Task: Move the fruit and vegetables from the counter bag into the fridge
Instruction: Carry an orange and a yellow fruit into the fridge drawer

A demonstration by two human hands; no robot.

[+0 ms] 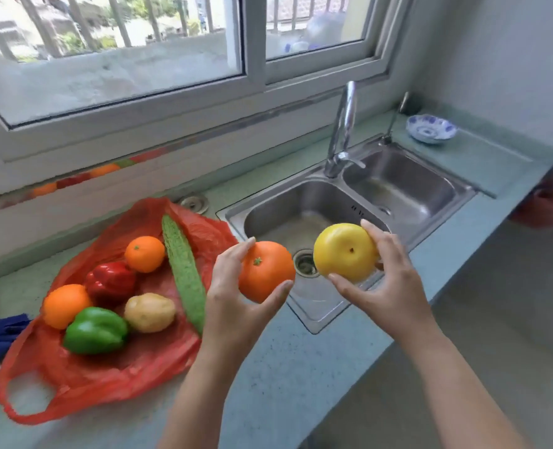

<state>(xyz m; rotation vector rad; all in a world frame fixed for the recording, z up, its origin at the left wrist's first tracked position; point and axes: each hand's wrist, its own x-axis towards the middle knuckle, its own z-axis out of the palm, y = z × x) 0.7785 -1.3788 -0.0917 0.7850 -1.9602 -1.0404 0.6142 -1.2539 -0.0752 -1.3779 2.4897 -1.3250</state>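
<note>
Left hand (233, 299) grips an orange (266, 271), right hand (388, 283) a yellow fruit (344, 252), both at frame centre over the sink (408, 189); carry them steadily, since six items remain on the bag (106, 377) lower left.

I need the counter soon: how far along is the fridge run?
Nothing shows as stored; no fridge is in view. In hand: left hand holds an orange, right hand a yellow fruit. Left on the red bag: two oranges, red pepper, green pepper, potato, cucumber.

Head camera looks down, close over counter (268, 367) and sink (408, 186).
</note>
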